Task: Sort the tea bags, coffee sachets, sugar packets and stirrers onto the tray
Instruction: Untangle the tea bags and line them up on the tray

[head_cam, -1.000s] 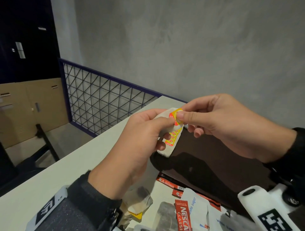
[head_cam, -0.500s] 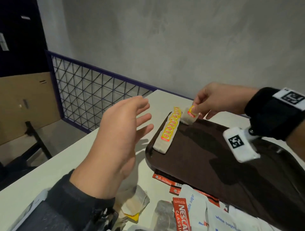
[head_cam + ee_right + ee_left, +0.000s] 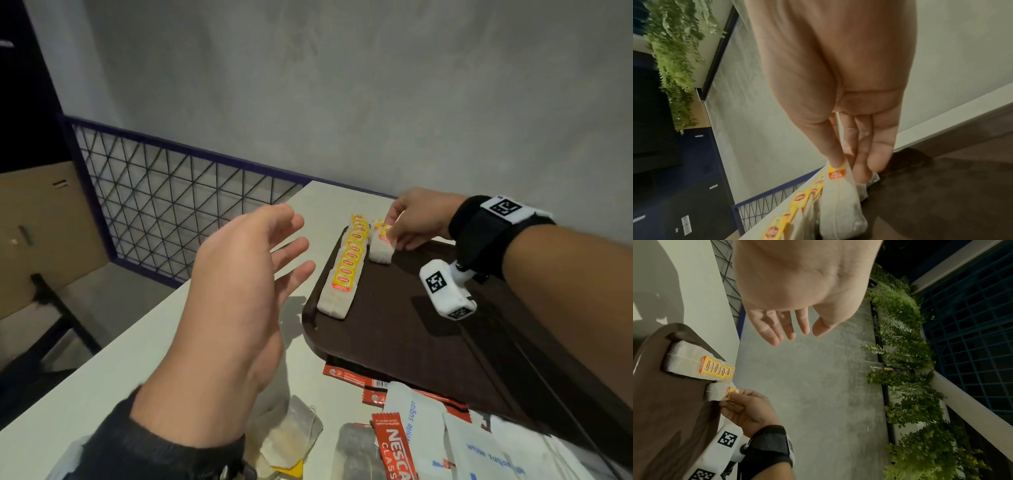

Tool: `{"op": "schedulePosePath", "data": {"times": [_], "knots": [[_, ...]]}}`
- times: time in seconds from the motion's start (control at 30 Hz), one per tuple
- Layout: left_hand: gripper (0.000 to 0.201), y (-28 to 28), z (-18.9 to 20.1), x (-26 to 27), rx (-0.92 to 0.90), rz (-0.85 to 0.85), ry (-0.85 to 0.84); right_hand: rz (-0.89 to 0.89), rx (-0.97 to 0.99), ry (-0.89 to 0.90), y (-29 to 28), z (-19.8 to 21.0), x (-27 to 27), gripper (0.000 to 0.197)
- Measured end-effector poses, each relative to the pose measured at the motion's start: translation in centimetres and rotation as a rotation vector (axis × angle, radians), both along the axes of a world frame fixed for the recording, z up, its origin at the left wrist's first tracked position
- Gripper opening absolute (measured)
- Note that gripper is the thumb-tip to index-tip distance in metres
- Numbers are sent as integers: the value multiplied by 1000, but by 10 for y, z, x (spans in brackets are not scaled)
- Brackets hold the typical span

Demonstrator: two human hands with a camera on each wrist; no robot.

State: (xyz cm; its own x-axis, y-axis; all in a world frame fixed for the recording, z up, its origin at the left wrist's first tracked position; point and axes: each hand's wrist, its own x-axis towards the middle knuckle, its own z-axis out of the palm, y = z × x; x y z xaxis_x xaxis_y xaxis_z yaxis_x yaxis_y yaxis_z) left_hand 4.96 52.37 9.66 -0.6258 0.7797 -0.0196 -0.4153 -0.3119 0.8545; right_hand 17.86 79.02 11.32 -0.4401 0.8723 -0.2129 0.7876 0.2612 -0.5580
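Observation:
A row of several yellow-tagged tea bags (image 3: 342, 270) lies along the far left edge of the brown tray (image 3: 411, 342). Beside it on the tray rests a single tea bag (image 3: 380, 248). My right hand (image 3: 390, 233) pinches this tea bag by its yellow tag; the right wrist view shows thumb and forefinger on the tag (image 3: 836, 173). My left hand (image 3: 294, 246) hovers over the table left of the tray, fingers spread and holding nothing. The left wrist view shows the row (image 3: 694, 365) and the single tea bag (image 3: 719, 392).
Near the tray's front edge lie red coffee sachets (image 3: 394, 445), white sugar packets (image 3: 479, 452) and loose tea bags (image 3: 287, 438). The white table (image 3: 120, 359) ends at the left, where a wire-mesh railing (image 3: 164, 212) stands. A grey wall runs behind.
My left hand let go of the tea bag and opened. My right hand carried the bag to the tray and lowered it beside the row.

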Motion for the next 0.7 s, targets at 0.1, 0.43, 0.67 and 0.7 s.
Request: {"op": "schedulePosePath", "data": {"times": [0.1,0.43,0.67,0.7], "knots": [[7,0,0,2,-5,3,3,-52,44,61,2,-4,-1,13],[7,3,-1,3,4,30,-10,-218,-3,339,6,-16,1,35],[8,4,-3,1,13,28,-13,-321,-52,448,10,-16,9,25],[8,3,-3,2,15,28,-14,-325,-61,432,10,-17,11,14]]}}
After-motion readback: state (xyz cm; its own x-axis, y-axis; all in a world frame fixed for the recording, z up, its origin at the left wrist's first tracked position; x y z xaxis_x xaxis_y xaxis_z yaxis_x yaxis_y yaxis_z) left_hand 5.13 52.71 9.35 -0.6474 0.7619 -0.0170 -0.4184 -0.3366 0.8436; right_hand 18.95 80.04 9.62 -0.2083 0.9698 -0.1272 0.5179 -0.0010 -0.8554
